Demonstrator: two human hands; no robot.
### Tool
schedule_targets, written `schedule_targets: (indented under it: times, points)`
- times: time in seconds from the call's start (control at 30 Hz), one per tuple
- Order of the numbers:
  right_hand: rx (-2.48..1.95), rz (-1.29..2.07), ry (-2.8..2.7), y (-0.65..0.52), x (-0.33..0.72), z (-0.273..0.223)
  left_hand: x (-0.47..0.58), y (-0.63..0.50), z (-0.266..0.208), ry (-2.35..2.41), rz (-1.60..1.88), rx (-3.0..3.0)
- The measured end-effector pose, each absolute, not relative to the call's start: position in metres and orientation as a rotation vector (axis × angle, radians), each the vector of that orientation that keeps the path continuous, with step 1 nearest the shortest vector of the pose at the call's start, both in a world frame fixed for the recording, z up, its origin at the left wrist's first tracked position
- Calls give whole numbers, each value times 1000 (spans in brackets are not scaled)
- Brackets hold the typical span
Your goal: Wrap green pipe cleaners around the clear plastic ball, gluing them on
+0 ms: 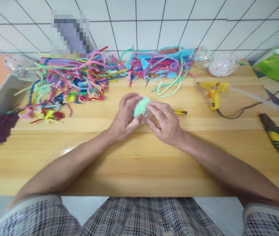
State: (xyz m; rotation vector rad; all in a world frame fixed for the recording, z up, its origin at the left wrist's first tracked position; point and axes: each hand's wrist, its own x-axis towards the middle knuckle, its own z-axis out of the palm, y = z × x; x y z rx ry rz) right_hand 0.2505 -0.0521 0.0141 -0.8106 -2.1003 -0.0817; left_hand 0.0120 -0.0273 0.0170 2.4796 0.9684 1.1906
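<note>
The ball, clear and partly covered in fuzzy mint-green strands, is between the person's two hands over the middle of the worktop; whether it also rests on the wood is hidden. The left hand grips it from the left, fingers curled over the far side and thumb against the near side. The right hand has its fingers bent, with fingertips on the right edge of the green covering and the thumb near the bare lower part; whether it grips or merely presses, I cannot tell. The ball looks light and probably hollow, with a smooth, thin shell that would be slippery where bare and might dent or crack under a hard squeeze. The strands look soft and may slide if rubbed sideways. The best hold would be a gentle one around the bare sides, fingers and thumb opposed, with only light, flat pressure on the green. Just beyond the right hand lies a yellow knife, partly hidden by it; the yellow glue gun lies farther right, well apart from the ball, and could be hot at its tip.
</note>
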Motion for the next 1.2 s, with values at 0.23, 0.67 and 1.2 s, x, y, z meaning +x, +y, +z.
schedule_targets:
  times: [0.23,0.67,1.2]
  points:
    - [-844,-50,-2127,-52,252,14,14,-30,13,1004,1191,2496]
    - [-806,-42,-2095,-53,249,14,15,-30,10,987,1230,2462]
    - [-831,-37,-2074,-49,252,18,2,-21,24,855,969,2466]
